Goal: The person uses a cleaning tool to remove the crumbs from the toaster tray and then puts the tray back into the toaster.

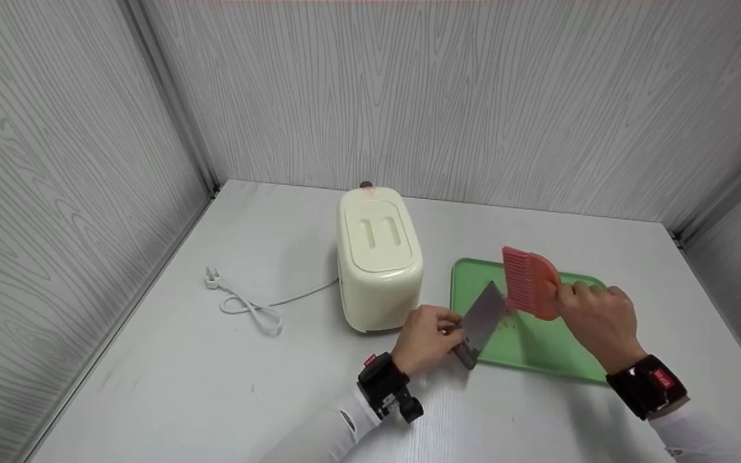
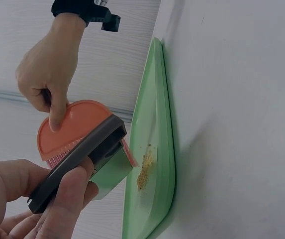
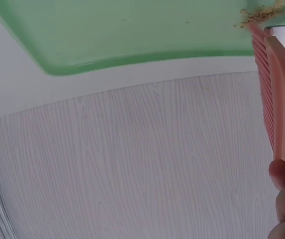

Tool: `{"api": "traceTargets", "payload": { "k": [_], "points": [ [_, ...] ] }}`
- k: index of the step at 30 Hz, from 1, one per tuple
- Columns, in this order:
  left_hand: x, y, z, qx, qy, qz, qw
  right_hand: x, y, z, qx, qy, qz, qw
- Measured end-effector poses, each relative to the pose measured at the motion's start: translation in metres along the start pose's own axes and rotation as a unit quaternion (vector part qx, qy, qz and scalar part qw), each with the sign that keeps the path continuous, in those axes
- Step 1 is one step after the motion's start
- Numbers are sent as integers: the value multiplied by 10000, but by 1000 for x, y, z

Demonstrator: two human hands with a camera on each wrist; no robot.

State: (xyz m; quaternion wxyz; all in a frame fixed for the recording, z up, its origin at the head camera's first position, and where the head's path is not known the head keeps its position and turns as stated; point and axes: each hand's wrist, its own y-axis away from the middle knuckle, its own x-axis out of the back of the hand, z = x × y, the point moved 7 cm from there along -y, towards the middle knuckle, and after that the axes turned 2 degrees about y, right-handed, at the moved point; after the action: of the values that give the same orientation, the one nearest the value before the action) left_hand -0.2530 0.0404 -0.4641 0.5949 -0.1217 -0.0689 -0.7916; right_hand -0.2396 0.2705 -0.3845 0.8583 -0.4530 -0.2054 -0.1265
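Between thumb and fingers, my left hand grips the dark handle of a flat metal scraper. Its blade stands tilted over the left side of a green tray. My right hand holds an orange brush with pink bristles, which point left at the blade. A small heap of brown crumbs lies on the tray beneath both tools. In the right wrist view the bristle tips come right down to the crumbs.
A cream toaster with a lid stands to the left of the tray. Its white cord trails left across the table to a loose plug. Grey wood-grain panels enclose the back and sides.
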Motion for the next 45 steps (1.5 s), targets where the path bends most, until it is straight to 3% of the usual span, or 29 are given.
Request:
{"api": "traceTargets", "payload": {
  "k": [8,18,22,27,30,32,37,39,41,45],
  "points": [
    [0,0,-2,46,110,-14,9999,-2,6,7,-256,253,268,9990],
    [1,-2,-4,167,206,49,9996,-4,19,26,-603,69,-75,9981],
    [1,-2,-5,234,293,53,9993,-4,22,40,-1077,-251,-408,9930],
    [0,-2,-7,328,382,51,9987,-4,26,53,-1881,-708,-704,9771],
    [0,-2,-8,320,372,51,9988,-6,27,56,-2343,-1124,-983,9606],
    [0,-3,-9,319,378,45,9988,-9,28,58,-2694,-1472,-1378,9417],
    [0,-3,-11,304,434,31,9986,-21,43,60,-3597,-2320,-2534,8675],
    [0,-3,-12,337,486,35,9982,-24,49,58,-3759,-2552,-2817,8451],
    [1,-3,-13,405,554,39,9976,-26,56,56,-3843,-2725,-3011,8291],
    [1,-3,-16,515,702,33,9962,-30,70,50,-3918,-2910,-3289,8085]
  ]
}}
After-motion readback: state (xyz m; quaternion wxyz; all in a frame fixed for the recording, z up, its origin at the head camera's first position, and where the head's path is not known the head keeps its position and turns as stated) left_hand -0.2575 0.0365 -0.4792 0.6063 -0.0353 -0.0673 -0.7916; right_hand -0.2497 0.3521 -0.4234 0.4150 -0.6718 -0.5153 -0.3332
